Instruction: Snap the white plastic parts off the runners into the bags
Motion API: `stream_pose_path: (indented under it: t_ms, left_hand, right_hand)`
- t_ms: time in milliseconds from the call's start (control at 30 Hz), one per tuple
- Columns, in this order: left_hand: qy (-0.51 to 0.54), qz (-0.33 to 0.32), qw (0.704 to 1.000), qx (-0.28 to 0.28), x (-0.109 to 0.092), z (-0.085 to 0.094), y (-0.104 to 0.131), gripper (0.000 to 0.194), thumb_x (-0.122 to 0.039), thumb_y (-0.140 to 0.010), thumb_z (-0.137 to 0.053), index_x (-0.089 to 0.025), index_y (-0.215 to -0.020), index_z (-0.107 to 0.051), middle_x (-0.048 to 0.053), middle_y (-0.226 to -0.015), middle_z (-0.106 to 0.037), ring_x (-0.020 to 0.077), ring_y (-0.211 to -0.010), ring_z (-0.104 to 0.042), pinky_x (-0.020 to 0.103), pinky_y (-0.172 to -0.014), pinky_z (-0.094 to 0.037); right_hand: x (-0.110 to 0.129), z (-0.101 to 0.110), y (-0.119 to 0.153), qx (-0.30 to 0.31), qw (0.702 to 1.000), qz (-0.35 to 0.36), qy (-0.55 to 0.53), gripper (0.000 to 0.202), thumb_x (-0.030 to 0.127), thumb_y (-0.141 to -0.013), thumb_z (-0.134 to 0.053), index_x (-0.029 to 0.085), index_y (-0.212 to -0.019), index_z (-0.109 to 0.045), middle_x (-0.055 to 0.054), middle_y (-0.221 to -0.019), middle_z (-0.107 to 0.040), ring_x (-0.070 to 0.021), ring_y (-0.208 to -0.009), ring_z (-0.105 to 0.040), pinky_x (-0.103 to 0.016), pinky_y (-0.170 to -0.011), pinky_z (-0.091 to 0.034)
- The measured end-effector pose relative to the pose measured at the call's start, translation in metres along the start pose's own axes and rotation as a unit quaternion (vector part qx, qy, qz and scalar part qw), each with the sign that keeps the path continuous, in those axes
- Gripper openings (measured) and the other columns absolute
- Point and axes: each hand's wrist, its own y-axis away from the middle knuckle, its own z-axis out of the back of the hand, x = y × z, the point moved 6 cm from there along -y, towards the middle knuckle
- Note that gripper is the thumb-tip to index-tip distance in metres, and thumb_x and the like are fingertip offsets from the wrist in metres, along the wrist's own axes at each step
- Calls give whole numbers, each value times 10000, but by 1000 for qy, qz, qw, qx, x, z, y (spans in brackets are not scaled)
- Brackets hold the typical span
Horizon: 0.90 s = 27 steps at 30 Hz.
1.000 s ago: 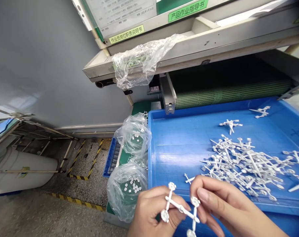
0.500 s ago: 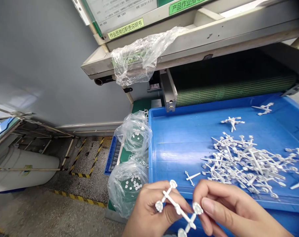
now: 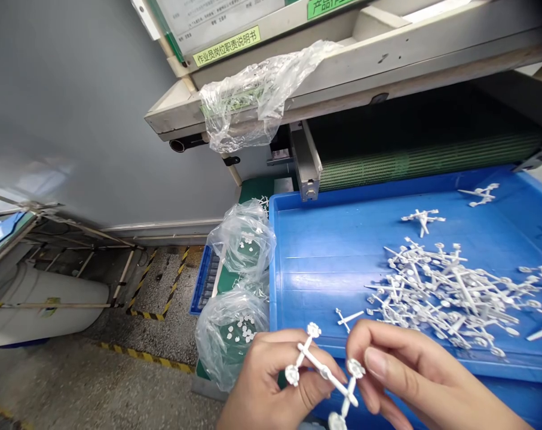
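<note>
A white plastic sprue (image 3: 321,370) with small round parts at its branch ends is held between both hands at the bottom of the view. My left hand (image 3: 271,388) pinches its middle stem. My right hand (image 3: 409,376) grips the branch on the right, thumb against a round part. Just beyond the hands lies a blue tray (image 3: 315,257) holding a pile of several similar white sprues (image 3: 450,292). One loose sprue (image 3: 348,319) lies alone near the tray's front.
Two clear plastic bags (image 3: 230,334) with small white parts sit left of the tray, the farther bag (image 3: 244,242) behind. A green conveyor belt (image 3: 423,161) runs under a machine housing behind the tray. Another clear bag (image 3: 253,101) hangs from the housing. The floor drops away at left.
The sprue has turned slightly in my hands and both hands have shifted a little. The view has tilted slightly upward. The tray's contents have stayed put.
</note>
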Motion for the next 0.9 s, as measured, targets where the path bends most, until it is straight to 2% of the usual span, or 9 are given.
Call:
stream_pose_path:
  t_ms: [200, 433, 500, 600, 667, 733, 800, 833, 900]
  left_hand:
    - [-39, 10, 999, 6, 3, -1, 0, 199, -294, -773, -539, -168, -703, -676, 8, -593, -577, 99, -565, -515, 209, -585, -372]
    - [-7, -2, 1000, 5, 6, -4, -3, 210, -284, -776, -532, -161, -709, -688, 20, -612, -571, 101, -570, -508, 203, -553, -373]
    - [-13, 1, 1000, -7, 8, -3, -3, 191, -263, -770, -545, -155, -706, -688, 21, -610, -589, 99, -569, -518, 203, -567, -381]
    - [-26, 34, 999, -22, 13, -1, -1, 165, -229, -755, -567, -145, -673, -683, 21, -598, -628, 103, -574, -547, 201, -594, -398]
    - [-38, 59, 997, -34, 16, 0, 0, 159, -209, -745, -575, -146, -642, -679, 20, -592, -643, 108, -580, -559, 198, -593, -406]
    - [-46, 61, 996, -42, 17, 0, 1, 130, -171, -726, -588, -149, -637, -680, 16, -589, -647, 109, -578, -557, 195, -580, -406]
    - [-43, 45, 997, -48, 15, -1, 1, 96, -141, -707, -601, -151, -660, -685, 17, -598, -646, 110, -581, -555, 195, -572, -404]
    - [-34, 33, 998, -50, 14, -1, 1, 88, -139, -704, -604, -150, -674, -687, 19, -605, -645, 109, -579, -554, 194, -564, -404]
    - [-15, 15, 998, -57, 12, -1, 0, 82, -151, -707, -608, -149, -693, -689, 25, -623, -645, 106, -578, -554, 191, -554, -408]
  right_hand:
    - [1, 1, -1, -32, 999, -35, -3, 354, 474, -731, -576, 139, -677, -477, 42, -521, -485, 5, -379, -344, -144, -384, -197]
    - [-16, -8, -9, 63, 983, -86, -149, 298, 414, -773, -547, 156, -656, -452, 93, -420, -374, 15, -293, -185, -142, -315, -136]
    - [-16, -5, -9, 34, 989, -81, -121, 311, 435, -756, -557, 162, -649, -453, 90, -421, -383, 12, -300, -197, -139, -322, -152]
    - [-2, 10, -4, -92, 992, 3, 84, 308, 444, -729, -577, 169, -620, -492, 51, -477, -446, -28, -378, -347, -152, -368, -260]
    - [15, 15, 3, -161, 949, 107, 249, 231, 380, -736, -582, 186, -617, -543, 23, -524, -499, -71, -454, -443, -179, -421, -343]
    - [29, 13, 12, -191, 889, 203, 362, 116, 294, -733, -591, 211, -652, -589, 4, -578, -564, -104, -510, -508, -202, -473, -399]
    - [34, 14, 17, -213, 860, 245, 394, 31, 253, -712, -611, 230, -691, -608, -1, -616, -606, -122, -529, -546, -209, -489, -431]
    - [34, 17, 18, -229, 865, 240, 377, 30, 259, -711, -612, 233, -697, -607, 4, -591, -601, -122, -514, -548, -207, -478, -439]
    - [30, 26, 17, -250, 902, 195, 295, 92, 310, -734, -586, 225, -696, -588, 12, -549, -578, -112, -463, -532, -202, -442, -443]
